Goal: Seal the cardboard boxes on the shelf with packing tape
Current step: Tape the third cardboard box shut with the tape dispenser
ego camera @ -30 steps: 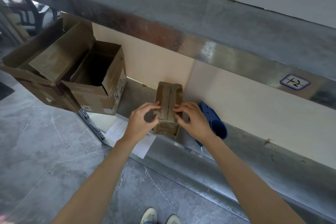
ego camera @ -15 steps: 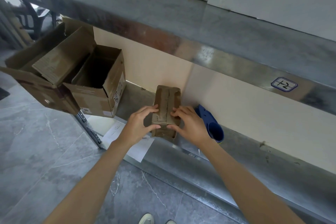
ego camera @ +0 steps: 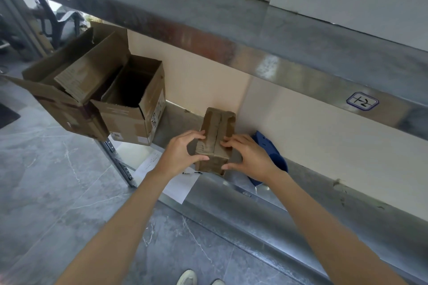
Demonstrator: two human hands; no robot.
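1. At the left end of the shelf, a big box and an open box sat side by side and touching. Their flaps were up and neither looked sealed.
2. A sheet of paper lay over the shelf's front edge, partly beneath the left forearm.
3. The left hand gripped the near left corner of the small box. Its fingers curled over the top edge and its thumb was on the front face.
4. The small box stood on the shelf between the two hands, close to the back wall. Its flaps were folded down, with a dark seam running along the middle, and no tape showed on it.
5. The right hand held the near right corner, fingertips pressing the right flap and thumb low on the front.
6. A blue object lay just behind the right hand; what it was could not be told.
7. Compared with a second before, the small box had hardly moved. Both hands had stayed on it, with only their fingers shifting on the flaps. The work therefore appeared to be at the flap-holding step, with taping not yet begun.
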